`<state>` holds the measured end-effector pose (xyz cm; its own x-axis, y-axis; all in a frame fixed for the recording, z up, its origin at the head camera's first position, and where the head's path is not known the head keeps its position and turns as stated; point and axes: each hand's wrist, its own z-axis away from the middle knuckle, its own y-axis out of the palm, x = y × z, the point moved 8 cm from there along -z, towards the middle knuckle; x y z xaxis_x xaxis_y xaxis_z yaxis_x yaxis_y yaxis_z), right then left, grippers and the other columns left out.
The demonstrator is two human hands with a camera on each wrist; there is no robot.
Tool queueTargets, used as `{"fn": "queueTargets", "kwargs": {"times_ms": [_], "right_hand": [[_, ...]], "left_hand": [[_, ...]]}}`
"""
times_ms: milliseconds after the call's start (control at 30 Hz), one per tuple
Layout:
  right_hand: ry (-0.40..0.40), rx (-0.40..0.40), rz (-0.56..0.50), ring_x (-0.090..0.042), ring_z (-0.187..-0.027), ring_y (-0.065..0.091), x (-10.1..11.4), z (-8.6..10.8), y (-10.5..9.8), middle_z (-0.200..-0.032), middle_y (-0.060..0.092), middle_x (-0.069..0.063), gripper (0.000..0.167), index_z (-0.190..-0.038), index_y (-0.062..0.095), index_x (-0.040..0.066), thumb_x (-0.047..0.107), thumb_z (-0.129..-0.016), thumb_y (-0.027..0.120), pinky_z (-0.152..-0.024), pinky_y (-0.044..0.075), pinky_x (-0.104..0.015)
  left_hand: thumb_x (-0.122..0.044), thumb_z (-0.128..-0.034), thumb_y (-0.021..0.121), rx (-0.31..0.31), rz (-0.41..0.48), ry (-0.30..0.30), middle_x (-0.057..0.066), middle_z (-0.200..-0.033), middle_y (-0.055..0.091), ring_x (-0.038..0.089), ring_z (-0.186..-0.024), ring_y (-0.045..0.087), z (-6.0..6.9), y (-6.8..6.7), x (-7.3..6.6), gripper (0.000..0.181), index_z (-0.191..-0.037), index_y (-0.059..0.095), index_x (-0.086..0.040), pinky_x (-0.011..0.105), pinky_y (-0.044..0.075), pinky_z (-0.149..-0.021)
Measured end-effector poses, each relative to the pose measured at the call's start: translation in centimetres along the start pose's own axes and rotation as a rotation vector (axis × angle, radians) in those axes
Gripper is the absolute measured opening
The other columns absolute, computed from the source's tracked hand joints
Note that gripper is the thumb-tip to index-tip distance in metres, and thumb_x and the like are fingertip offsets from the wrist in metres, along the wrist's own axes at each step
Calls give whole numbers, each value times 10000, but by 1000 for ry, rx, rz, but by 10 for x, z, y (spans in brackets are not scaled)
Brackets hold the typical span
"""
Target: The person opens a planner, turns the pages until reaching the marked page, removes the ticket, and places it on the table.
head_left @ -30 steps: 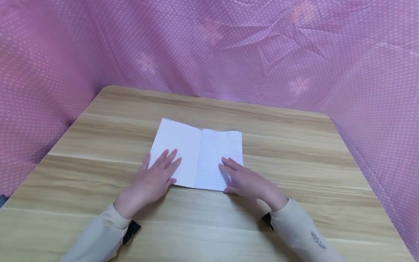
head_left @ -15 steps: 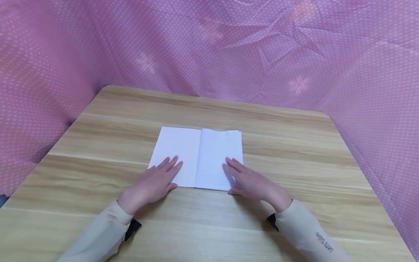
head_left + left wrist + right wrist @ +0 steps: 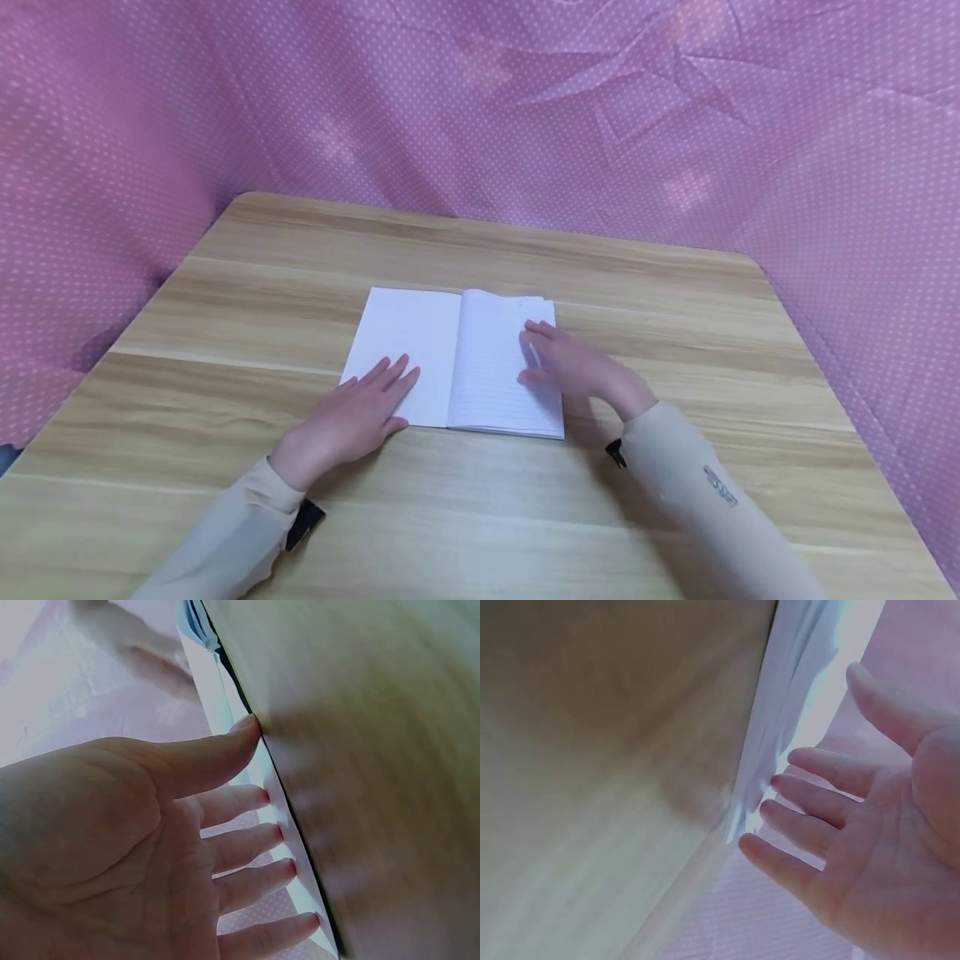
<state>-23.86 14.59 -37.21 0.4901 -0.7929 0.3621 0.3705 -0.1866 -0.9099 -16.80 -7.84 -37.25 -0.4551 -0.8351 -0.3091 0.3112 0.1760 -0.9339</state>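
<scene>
An open notebook (image 3: 487, 375) lies on the table in the head view, its left page blank and its right page ruled. My left hand (image 3: 356, 421) rests on the lower part of the left page with its fingers straight and spread. The left wrist view shows that hand's thumb (image 3: 214, 761) at the notebook's near edge. Over the right page's outer edge is my right hand (image 3: 577, 362), its fingers loosely extended. In the right wrist view its fingertips are close to the page edges (image 3: 780, 712); whether they touch I cannot tell. The ruled pages bulge slightly near the spine.
The wood-grain table (image 3: 480, 517) has rounded far corners. A pink dotted cloth (image 3: 480, 108) hangs behind it and along both sides. Black wrist straps (image 3: 303, 525) show at the sleeve cuffs.
The left page, raised at its far edge at first, now lies flat under my left hand. My right hand has risen from the lower right corner and moved farther up the right page.
</scene>
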Motion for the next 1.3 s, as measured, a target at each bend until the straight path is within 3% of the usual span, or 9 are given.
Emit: {"fn": "queueTargets", "kwargs": {"times_ms": [267, 533, 667, 767, 967, 1133, 1300], "right_hand": [[50, -49, -89, -431, -1421, 251, -35, -45, -23, -1538, 255, -299, 670, -1462, 318, -113, 282, -994, 587, -1168, 182, -504], [81, -87, -182, -412, -1413, 276, -51, -60, -35, -1516, 321, -279, 595, -1445, 372, -93, 267, -1009, 559, -1171, 180, -503], [65, -143, -209, -393, -1416, 284, -48, -58, -41, -1528, 337, -232, 484, -1382, 491, -50, 204, -985, 599, -1167, 193, -511], [51, -227, -279, -372, -1391, 343, -46, -55, -48, -1497, 411, -195, 397, -1311, 569, -30, 117, -949, 642, -1143, 269, -500], [82, -360, -611, -344, -1235, 539, -48, -38, -52, -1346, 564, -206, 406, -1332, 551, -45, 46, -944, 632, -1026, 450, -418], [142, -292, -885, -296, -1185, 578, -49, -16, -35, -1351, 556, -224, 455, -1426, 456, -38, 41, -989, 553, -1002, 472, -398], [267, -219, -984, -176, -1087, 617, -51, 4, -12, -1347, 559, -219, 508, -1453, 411, -40, 86, -987, 569, -996, 473, -354]], "left_hand": [[-216, -984, 600, -4, 2, -2, 201, -1576, 263, 414, -1435, 238, 1, 0, 1, 620, -1508, 342, -6, 645, 290, -1071], [-223, -987, 597, -2, -3, 1, 201, -1576, 262, 410, -1436, 237, 0, 1, 0, 620, -1510, 342, -10, 639, 291, -1074], [-221, -986, 596, -1, -6, -1, 204, -1576, 260, 414, -1435, 237, 0, 2, 1, 618, -1509, 343, -10, 642, 290, -1073], [-221, -985, 598, -2, -8, -3, 205, -1576, 260, 414, -1434, 237, 0, 2, 1, 619, -1509, 344, -9, 642, 291, -1072], [-218, -987, 596, -4, 2, -1, 203, -1577, 259, 410, -1437, 232, 0, 2, 1, 619, -1510, 341, -11, 641, 285, -1076], [-220, -987, 597, -6, 4, -2, 200, -1577, 260, 407, -1439, 230, 0, 1, 1, 620, -1512, 340, -14, 640, 279, -1080], [-221, -988, 595, -2, 3, -7, 196, -1580, 255, 402, -1441, 228, 0, 2, 1, 620, -1513, 338, -15, 640, 279, -1079]]}}
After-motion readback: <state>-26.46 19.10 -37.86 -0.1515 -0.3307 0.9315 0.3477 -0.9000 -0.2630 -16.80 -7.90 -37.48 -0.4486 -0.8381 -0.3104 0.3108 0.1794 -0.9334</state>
